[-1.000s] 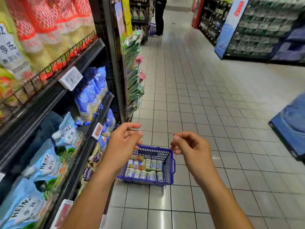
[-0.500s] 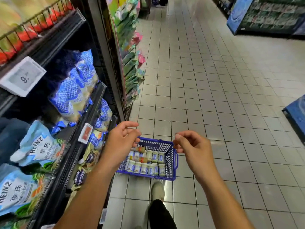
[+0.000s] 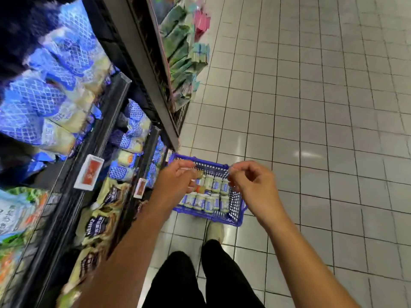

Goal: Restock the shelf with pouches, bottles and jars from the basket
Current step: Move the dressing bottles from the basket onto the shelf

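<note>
A blue plastic basket (image 3: 233, 215) stands on the tiled floor by the foot of the shelf, filled with several small jars (image 3: 210, 202) with pale lids and blue labels. My left hand (image 3: 175, 181) hovers over the basket's left side, fingers loosely curled, nothing in it. My right hand (image 3: 253, 185) hangs above the basket's right rim, fingers curled and apart, also holding nothing. The black shelf (image 3: 106, 121) on my left carries blue and white pouches (image 3: 46, 94) on the upper tier and dark-labelled pouches (image 3: 100, 221) lower down.
Price tags (image 3: 89, 172) clip to the shelf edges. Green and pink packets (image 3: 182, 52) hang on the shelf end further along. My legs in black trousers and one pale shoe (image 3: 214, 232) stand just behind the basket. Grey tiled floor (image 3: 322, 107) spreads to the right.
My head has tilted down and I have stepped closer to the basket. Both hands have lowered toward it, still holding nothing.
</note>
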The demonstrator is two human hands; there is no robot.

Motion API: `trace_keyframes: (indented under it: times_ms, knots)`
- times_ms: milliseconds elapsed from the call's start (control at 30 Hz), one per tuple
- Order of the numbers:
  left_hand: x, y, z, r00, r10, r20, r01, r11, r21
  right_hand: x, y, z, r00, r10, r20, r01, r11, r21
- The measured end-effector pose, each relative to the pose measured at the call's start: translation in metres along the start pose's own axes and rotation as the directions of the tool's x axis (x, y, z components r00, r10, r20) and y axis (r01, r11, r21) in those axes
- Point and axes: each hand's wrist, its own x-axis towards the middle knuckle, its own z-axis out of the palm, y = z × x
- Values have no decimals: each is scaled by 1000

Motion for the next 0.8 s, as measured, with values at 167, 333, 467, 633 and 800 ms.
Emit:
trace_keyframes:
  times_ms: [167, 333, 467, 633, 800]
  knots:
    - [34, -21, 9, 993, -116, -7, 116, 993, 1, 36, 26, 8, 996, 82, 38, -79, 995, -65]
    - [84, -64, 10, 977, -214, -17, 214, 977, 6, 74, 66, 21, 985, 162, 59, -152, 978, -141]
    - [120, -112, 10, 944, -328, -23, 327, 945, -30, 113, 110, 36, 975, 217, 54, -204, 963, -176]
    - [169, -184, 10, 910, -413, 37, 415, 903, -109, 167, 184, 59, 961, 269, 69, -246, 940, -237]
    - [234, -261, 17, 860, -508, 38, 508, 848, -150, 221, 271, 87, 950, 288, 124, -233, 914, -333]
